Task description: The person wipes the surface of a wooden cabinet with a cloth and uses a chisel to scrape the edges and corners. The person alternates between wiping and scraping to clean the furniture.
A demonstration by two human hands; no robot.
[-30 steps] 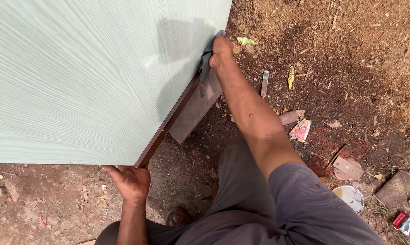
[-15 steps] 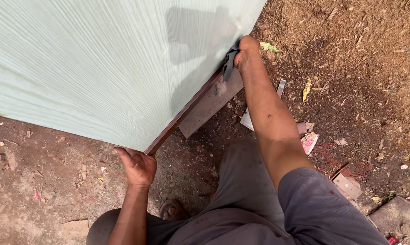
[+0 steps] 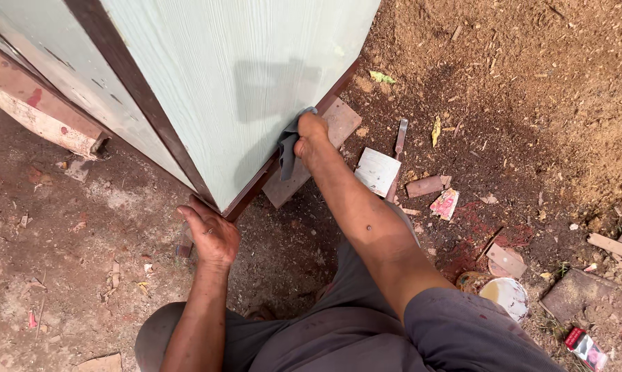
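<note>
At the far left a reddish timber beam [image 3: 39, 110] runs under the pale green panel [image 3: 242, 76], its end stopping above the bare dirt ground [image 3: 83, 262]. A dark brown strip [image 3: 128, 83] runs down the face of the panel toward its lower corner, and a matching dark edge borders the bottom.

My left hand [image 3: 211, 234] sits right at that lower corner, fingers curled up against the brown edge from beneath. The grip is narrow and pressed to the wood, though I cannot tell how far the fingers wrap behind it.

Moving right, my right hand [image 3: 311, 138] is closed on a dark grey rag [image 3: 287, 153], bunched in a tight grip and held against the bottom edge of the panel, where the green face meets the brown border. My shadow falls on the panel just above it. Under that hand a flat brown board [image 3: 304, 165] lies on the ground, partly tucked below the panel.

Further right, a small pale square tile [image 3: 376, 170] lies on the dirt, with a slim chisel-like tool [image 3: 397, 148] just beside it. Scraps of wood and paper are scattered near them, and a white round cup [image 3: 507, 296] lies near my right knee.
</note>
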